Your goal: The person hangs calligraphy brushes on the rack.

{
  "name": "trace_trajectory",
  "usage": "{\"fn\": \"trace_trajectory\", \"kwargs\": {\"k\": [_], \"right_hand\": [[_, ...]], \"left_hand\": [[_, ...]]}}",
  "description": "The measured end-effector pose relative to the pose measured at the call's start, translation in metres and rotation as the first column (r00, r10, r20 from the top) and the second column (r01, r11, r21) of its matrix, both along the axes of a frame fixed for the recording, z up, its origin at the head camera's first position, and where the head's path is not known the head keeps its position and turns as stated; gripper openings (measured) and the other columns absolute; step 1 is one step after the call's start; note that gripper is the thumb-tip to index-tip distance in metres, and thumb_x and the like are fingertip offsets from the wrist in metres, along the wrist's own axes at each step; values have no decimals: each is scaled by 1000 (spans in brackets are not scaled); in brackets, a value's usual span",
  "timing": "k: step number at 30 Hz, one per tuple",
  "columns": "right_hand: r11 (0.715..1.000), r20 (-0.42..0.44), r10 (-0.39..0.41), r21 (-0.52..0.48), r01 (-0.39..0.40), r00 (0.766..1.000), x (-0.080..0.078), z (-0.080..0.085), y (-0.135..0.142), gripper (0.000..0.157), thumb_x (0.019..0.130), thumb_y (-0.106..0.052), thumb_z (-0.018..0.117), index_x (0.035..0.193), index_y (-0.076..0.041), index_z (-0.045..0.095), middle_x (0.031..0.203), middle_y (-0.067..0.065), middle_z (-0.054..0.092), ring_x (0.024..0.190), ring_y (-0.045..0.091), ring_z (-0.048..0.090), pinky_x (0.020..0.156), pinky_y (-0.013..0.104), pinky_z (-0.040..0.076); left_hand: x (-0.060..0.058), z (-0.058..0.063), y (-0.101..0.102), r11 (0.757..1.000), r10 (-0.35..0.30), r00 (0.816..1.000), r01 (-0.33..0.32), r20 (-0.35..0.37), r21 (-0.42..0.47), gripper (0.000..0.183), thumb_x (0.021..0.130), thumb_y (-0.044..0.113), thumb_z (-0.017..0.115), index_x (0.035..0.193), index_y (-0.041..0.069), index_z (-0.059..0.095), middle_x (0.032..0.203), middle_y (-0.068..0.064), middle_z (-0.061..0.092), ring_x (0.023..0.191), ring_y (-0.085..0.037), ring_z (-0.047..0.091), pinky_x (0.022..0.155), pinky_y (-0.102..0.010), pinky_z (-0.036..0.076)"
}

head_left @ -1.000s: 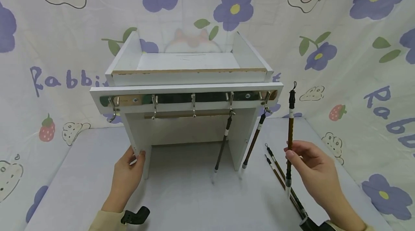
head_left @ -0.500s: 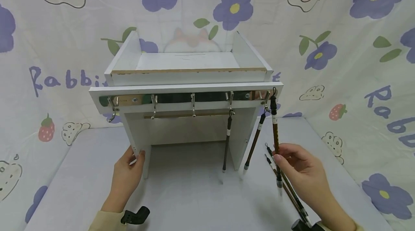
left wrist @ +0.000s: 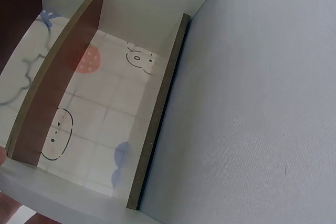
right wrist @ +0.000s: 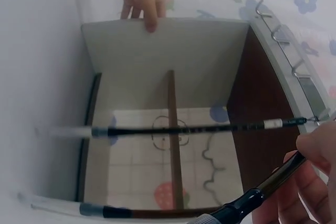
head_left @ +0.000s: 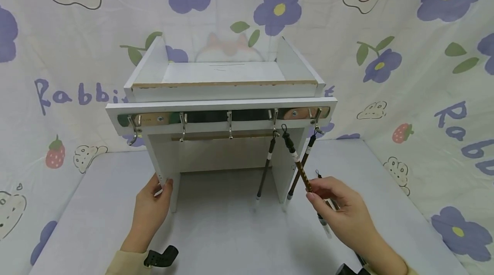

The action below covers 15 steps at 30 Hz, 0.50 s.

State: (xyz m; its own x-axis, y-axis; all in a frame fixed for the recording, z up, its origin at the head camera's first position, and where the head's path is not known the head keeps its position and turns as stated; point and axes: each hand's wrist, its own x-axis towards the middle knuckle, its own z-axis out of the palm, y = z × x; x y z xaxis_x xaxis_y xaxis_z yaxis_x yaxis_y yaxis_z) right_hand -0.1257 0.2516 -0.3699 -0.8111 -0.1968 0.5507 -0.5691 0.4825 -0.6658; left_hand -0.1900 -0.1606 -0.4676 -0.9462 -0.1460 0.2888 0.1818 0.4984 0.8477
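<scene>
A white shelf unit [head_left: 162,150] stands on the table, with a metal rail of several hooks [head_left: 204,117] along its front. My left hand [head_left: 148,213] grips its left side panel, thumb in front. With thumb and fingers, my right hand [head_left: 343,215] pinches a brown calligraphy brush [head_left: 299,165] by its handle. The brush tilts left; its top cord loop is just below and right of the second hook from the right. Brushes hang from the two rightmost hooks, a thin one [head_left: 266,167] and a brown one [head_left: 294,185]. The held brush overlaps the brown one in the head view.
Behind the right hand, more brushes [head_left: 318,174] lie on the white table [head_left: 231,232], mostly hidden. The three left hooks hold no brush. A patterned cloth [head_left: 405,73] hangs behind the shelf. Inside it, a divider board [right wrist: 173,129] shows in the right wrist view.
My right hand has moved left with the brush, from beside the shelf to near the second hook from the right, and the brush has tilted. The thin hanging brush swings slightly; my left hand stays put.
</scene>
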Motion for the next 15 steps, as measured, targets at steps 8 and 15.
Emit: {"fn": "trace_trajectory", "kwargs": {"k": [8,15], "right_hand": [[998,-5,55,29,-55,998,-2,-4,-10,28,86,2,71,109,-14,68,96,-5,66,82,10,63,68,22,54],[993,-14,109,37,-108,994,-5,-5,-20,27,86,-1,72,109,-16,68,94,-7,66,80,10,62,66,23,53]], "left_hand": [[1,1,1,1000,1,1000,-1,14,7,49,101,36,49,145,14,46,137,-17,52,117,-36,56,89,-48,51],[1,1,1,1000,9,1000,-9,19,4,49,101,37,49,144,15,46,138,-16,52,117,-35,56,88,-49,51]]}}
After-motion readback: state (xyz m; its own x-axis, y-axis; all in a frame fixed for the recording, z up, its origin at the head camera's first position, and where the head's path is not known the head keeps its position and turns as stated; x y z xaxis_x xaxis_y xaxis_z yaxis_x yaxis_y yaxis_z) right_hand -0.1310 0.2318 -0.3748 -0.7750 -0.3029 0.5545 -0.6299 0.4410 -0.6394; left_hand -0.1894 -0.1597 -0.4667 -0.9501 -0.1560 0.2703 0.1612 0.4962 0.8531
